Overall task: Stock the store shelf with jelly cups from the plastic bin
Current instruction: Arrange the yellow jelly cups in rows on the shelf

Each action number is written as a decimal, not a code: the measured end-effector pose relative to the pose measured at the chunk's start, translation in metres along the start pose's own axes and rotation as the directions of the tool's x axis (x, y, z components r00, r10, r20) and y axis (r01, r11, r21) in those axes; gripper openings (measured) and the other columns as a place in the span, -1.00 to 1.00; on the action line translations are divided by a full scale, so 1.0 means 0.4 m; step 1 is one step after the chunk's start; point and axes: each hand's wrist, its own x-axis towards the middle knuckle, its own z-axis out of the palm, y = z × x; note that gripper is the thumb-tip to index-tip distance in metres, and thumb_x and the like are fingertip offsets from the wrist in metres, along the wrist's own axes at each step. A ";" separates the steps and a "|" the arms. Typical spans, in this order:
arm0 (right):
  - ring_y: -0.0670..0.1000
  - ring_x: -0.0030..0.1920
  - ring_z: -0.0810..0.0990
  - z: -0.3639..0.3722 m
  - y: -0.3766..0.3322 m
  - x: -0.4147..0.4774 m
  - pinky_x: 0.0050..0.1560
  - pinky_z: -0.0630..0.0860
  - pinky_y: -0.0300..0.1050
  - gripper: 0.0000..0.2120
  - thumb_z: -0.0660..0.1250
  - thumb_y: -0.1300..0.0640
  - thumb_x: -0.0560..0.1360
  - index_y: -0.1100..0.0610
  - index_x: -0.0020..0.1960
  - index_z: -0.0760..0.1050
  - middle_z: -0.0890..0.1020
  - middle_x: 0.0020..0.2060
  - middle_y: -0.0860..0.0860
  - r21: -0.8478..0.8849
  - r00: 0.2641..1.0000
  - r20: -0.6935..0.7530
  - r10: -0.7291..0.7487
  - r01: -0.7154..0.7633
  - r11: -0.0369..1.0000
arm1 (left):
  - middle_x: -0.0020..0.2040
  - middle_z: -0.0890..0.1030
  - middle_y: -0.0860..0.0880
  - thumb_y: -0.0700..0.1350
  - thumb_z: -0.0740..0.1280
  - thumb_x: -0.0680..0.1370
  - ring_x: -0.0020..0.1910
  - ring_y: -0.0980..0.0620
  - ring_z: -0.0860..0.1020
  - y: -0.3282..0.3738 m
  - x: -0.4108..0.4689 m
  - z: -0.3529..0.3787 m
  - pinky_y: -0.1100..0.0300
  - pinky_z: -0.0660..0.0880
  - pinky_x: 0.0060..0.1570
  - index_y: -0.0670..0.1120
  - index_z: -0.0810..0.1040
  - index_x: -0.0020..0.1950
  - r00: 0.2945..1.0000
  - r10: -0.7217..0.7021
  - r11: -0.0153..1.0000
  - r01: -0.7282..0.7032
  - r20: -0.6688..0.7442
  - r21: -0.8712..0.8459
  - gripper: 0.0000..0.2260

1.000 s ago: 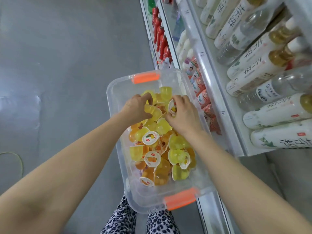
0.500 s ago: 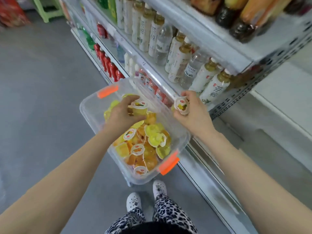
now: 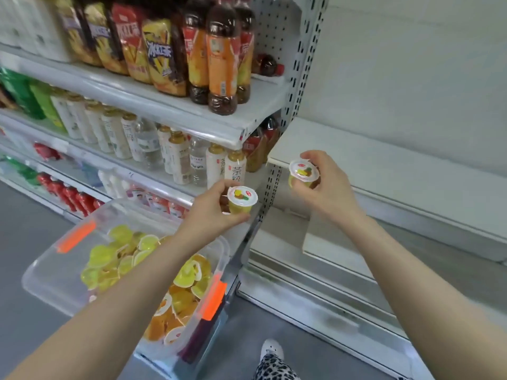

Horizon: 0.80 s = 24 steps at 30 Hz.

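Since half a second ago both hands have come up out of the bin, and the view has swung right along the shelving. The left hand [image 3: 211, 212] holds the left jelly cup [image 3: 242, 200] upright, the yellow body pinched between thumb and curled fingers, foil lid up. The right hand [image 3: 326, 187] is higher and further right. Its fingers are curled closely round the right jelly cup [image 3: 304, 174], lid tilted slightly toward the camera. That cup sits just in front of the near-left corner of the white shelf [image 3: 384, 165]; contact cannot be told. The clear plastic bin [image 3: 52, 283] with orange latches [image 3: 212, 300] is lower left under the left forearm, with loose jelly cups [image 3: 131, 259], yellow and orange, heaped inside. Left shelving, beyond the left hand: pale tea bottles [image 3: 178, 157] in a row, amber drink bottles [image 3: 220, 58] on the shelf above.
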 end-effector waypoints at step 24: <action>0.08 0.01 0.50 -0.105 0.320 0.557 -0.12 0.30 -0.15 -0.69 0.44 0.08 0.43 0.09 0.13 0.48 0.57 0.09 0.10 -0.177 0.994 0.081 0.073 -0.057 0.983 | 0.09 0.59 0.11 -0.06 0.57 0.34 0.05 0.14 0.56 0.188 0.435 0.212 0.25 0.50 0.08 0.04 0.46 0.24 0.993 0.073 0.989 -0.059 -0.095 0.139 -0.48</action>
